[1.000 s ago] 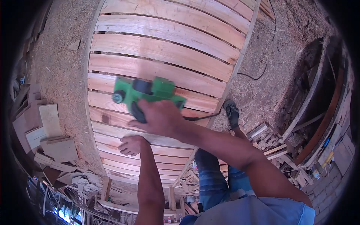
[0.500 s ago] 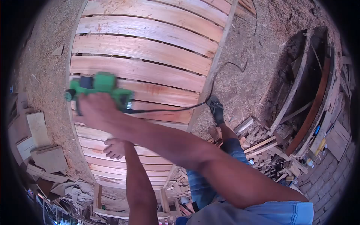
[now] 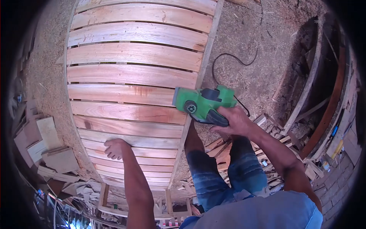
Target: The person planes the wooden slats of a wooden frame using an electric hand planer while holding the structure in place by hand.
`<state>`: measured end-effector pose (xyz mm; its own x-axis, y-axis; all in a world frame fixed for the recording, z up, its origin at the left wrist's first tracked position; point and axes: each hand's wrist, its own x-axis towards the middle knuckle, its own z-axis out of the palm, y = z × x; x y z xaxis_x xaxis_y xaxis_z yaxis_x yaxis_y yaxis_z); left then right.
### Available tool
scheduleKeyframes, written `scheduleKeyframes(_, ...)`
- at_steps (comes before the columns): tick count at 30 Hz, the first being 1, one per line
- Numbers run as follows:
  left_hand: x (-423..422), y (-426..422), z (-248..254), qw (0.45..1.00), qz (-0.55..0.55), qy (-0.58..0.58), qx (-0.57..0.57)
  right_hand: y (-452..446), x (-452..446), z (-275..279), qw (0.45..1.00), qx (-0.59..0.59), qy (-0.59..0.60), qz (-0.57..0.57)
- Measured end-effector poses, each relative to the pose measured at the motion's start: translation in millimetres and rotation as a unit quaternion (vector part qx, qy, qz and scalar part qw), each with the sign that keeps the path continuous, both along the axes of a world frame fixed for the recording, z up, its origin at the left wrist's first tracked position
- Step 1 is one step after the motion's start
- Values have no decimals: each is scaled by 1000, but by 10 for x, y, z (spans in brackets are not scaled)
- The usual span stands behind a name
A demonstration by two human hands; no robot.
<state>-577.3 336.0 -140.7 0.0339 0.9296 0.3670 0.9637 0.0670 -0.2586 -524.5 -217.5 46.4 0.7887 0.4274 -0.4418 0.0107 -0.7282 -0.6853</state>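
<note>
A green electric planer (image 3: 207, 100) with a black handle and a dark round knob is in my right hand (image 3: 237, 121), whose fingers are wrapped round the handle. The planer's front end overlaps the right edge of the slatted wooden panel (image 3: 133, 74); I cannot tell whether it touches the wood. My left hand (image 3: 115, 149) rests on the lower slats, empty, with its fingers loosely bent and apart. Reddish and dark patches mark some middle slats, and narrow gaps run between the boards.
A black cord (image 3: 244, 63) loops over the sawdust-covered ground (image 3: 244, 34) right of the panel. Wood offcuts (image 3: 61, 159) lie at the left, and more scraps are piled near my legs. A curved wooden frame (image 3: 312, 72) stands at the right.
My right hand has carried the planer from the panel's left side across to its right edge, and the planer has turned. My left hand has stayed at about the same spot.
</note>
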Motion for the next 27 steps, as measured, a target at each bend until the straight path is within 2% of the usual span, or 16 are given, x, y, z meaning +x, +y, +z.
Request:
scheduleKeyframes(3, -14, -41, -6, 1000, -4, 17, 14, 440, 289, -31, 999, 31, -12, -18)
scheduleKeyframes(4, -10, -94, 63, 998, -27, 42, -26, 587, 390, -37, 999, 39, -15, -21)
scheduleKeyframes(6, 15, -84, 97, 999, 3, -18, -39, 868, 574, -26, 999, 45, -10, -20)
scheduleKeyframes(13, 76, -149, 230, 994, 10, -43, -103, 1844, 1119, -49, 999, 48, 14, 11)
scheduleKeyframes(19, 26, -82, 163, 995, 17, -32, -97, 2804, 1617, -100, 997, 66, 22, 35)
scheduleKeyframes(22, 22, -68, 187, 992, 26, -29, -123, 3314, 1845, -148, 994, 101, 14, 34)
scheduleKeyframes(27, 100, -149, 207, 995, 18, -49, -90, 4291, 2272, -218, 981, 195, -13, 18)
